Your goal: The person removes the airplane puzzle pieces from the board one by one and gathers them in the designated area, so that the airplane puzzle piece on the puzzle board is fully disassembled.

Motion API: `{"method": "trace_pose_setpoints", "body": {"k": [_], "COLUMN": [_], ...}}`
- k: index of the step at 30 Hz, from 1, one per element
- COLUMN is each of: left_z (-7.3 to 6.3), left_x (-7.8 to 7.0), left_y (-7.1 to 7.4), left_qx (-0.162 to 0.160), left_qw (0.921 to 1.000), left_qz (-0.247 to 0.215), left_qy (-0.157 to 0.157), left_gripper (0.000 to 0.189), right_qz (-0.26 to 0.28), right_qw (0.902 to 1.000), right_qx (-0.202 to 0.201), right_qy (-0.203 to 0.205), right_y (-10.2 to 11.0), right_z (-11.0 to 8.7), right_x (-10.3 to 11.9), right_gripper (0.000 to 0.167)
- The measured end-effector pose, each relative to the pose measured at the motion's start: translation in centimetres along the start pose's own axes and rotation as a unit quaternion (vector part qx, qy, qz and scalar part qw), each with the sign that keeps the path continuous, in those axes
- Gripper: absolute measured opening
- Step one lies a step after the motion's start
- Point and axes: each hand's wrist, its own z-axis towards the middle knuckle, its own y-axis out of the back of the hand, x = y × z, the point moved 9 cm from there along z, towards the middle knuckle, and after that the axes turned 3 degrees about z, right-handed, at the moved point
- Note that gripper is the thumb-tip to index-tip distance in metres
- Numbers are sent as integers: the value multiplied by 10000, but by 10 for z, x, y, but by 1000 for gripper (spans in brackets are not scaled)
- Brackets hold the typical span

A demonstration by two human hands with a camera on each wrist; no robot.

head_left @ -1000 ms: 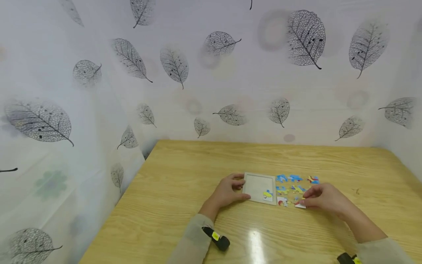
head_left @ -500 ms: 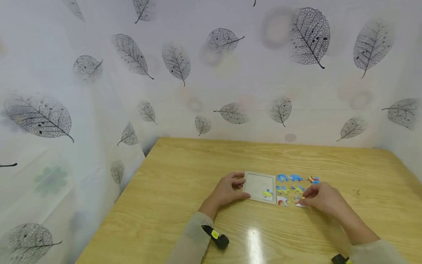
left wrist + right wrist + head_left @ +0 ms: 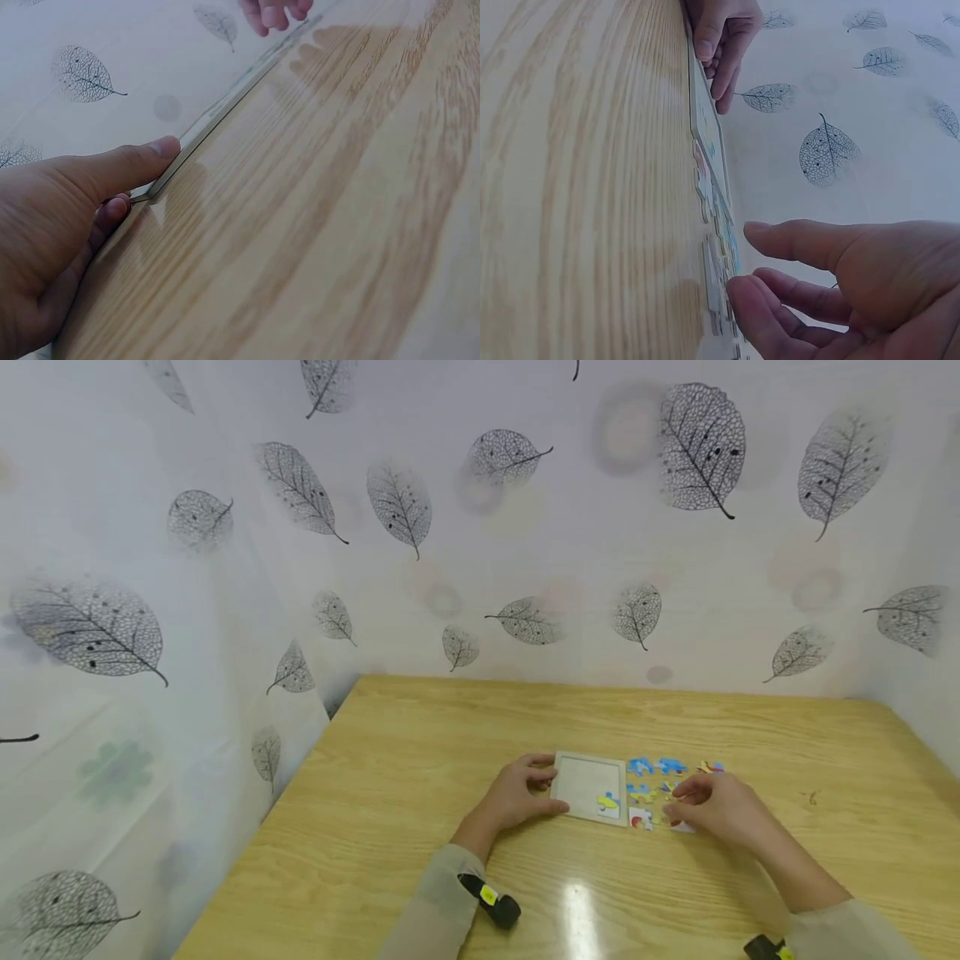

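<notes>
A square wooden puzzle tray (image 3: 581, 781) lies on the table, with one yellow, blue and white puzzle piece (image 3: 608, 805) in its near right corner. My left hand (image 3: 516, 795) holds the tray's left side, thumb on its near corner and fingers along the edge. My right hand (image 3: 720, 810) hovers over the loose pieces right of the tray. In the right wrist view, its thumb and index finger stand apart with nothing between them. A white piece with a red patch (image 3: 637, 818) lies closest to the tray's near right corner. The right hand partly hides several pieces beneath it.
Blue pieces (image 3: 670, 766) and a yellow and red piece (image 3: 708, 767) lie in the far row of loose pieces. The wooden table (image 3: 450, 727) meets a leaf-print curtain (image 3: 555, 527) at the back and left.
My right hand has shifted left over the loose pieces and its fingertips have left the white-edged piece at the near right. The left hand stays on the tray.
</notes>
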Motion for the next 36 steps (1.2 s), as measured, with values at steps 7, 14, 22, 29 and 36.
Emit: {"method": "trace_pose_setpoints", "body": {"k": [7, 14, 22, 29, 36], "left_z": [1, 1, 1, 3, 3], "left_x": [2, 0, -2, -2, -2], "left_y": [1, 2, 1, 2, 0], "left_qx": [0, -26, -7, -18, -21], "left_qw": [10000, 9999, 9998, 9998, 9994], "left_qz": [32, 48, -106, -63, -200], "left_qy": [29, -108, -194, -210, -272], "left_gripper": [59, 58, 58, 60, 61], "right_qz": [1286, 1422, 1082, 785, 206], "right_qw": [9911, 9870, 9901, 9919, 9946], "right_qx": [295, 650, 844, 910, 815], "right_qy": [159, 371, 308, 400, 609], "right_y": [-22, -43, -57, -63, -61], "right_z": [12, 26, 32, 36, 34], "right_x": [15, 39, 49, 55, 62], "right_gripper": [50, 50, 45, 39, 36]}}
